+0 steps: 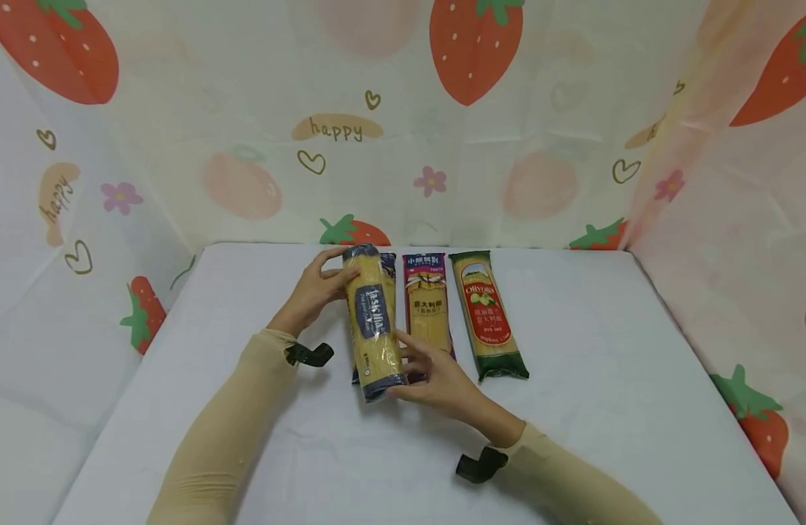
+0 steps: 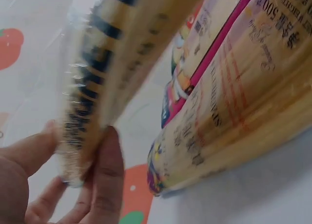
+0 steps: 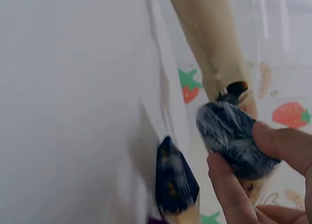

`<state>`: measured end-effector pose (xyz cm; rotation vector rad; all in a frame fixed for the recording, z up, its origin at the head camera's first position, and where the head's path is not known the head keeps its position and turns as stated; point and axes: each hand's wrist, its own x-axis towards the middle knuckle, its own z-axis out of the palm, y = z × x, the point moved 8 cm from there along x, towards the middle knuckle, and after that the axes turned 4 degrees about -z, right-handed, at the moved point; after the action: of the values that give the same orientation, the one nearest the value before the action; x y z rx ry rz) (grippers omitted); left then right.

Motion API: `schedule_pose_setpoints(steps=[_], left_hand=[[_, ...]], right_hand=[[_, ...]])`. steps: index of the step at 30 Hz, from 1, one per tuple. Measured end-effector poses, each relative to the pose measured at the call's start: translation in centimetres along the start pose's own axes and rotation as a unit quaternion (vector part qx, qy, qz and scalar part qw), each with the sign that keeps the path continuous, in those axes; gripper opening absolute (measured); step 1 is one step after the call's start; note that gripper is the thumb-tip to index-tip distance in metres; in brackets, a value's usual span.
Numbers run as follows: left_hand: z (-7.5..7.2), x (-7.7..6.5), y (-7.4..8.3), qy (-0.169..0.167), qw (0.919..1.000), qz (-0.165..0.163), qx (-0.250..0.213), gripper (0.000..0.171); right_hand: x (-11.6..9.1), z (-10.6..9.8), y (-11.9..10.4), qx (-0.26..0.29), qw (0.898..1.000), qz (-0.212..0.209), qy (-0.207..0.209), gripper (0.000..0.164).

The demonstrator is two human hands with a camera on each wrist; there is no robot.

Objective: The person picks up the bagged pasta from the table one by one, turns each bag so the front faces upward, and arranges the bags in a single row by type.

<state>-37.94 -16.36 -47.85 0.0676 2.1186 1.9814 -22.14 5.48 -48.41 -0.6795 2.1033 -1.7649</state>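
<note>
Both hands hold a clear-wrapped spaghetti pack (image 1: 381, 361) with a dark blue label, raised above the table and tilted. My left hand (image 1: 316, 292) grips its far end, thumb on one side and fingers on the other, as the left wrist view shows. At the near end, my right hand (image 1: 442, 383) pinches the dark blue wrapped end (image 3: 234, 141) between thumb and fingers. A second pasta pack (image 2: 219, 112) with dark blue ends lies beneath, mostly hidden in the head view.
Right of the held pack lies a pink and purple pasta pack (image 1: 427, 310). Farther right is a green pasta pack (image 1: 486, 313) with a red label, slightly slanted. A white cloth covers the table (image 1: 593, 408); strawberry-printed sheets (image 1: 403, 168) stand around its back and sides.
</note>
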Motion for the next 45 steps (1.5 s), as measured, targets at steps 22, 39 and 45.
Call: schedule_pose_setpoints(steps=[22,39,45], left_hand=[[-4.4,0.9,-0.4,-0.024,0.9931,-0.055,0.101,0.089],[-6.4,3.8,-0.8,-0.013,0.9766,-0.065,0.204,0.066],[-6.9,3.9,-1.0,-0.008,0.9711,-0.059,0.231,0.059]], right_hand=[[6.0,4.7,0.3,0.006,0.998,0.062,-0.005,0.087],[10.4,6.3,1.1,-0.067,0.994,0.088,0.014,0.082],[11.3,6.7,1.9,-0.087,0.991,0.105,0.013,0.081]])
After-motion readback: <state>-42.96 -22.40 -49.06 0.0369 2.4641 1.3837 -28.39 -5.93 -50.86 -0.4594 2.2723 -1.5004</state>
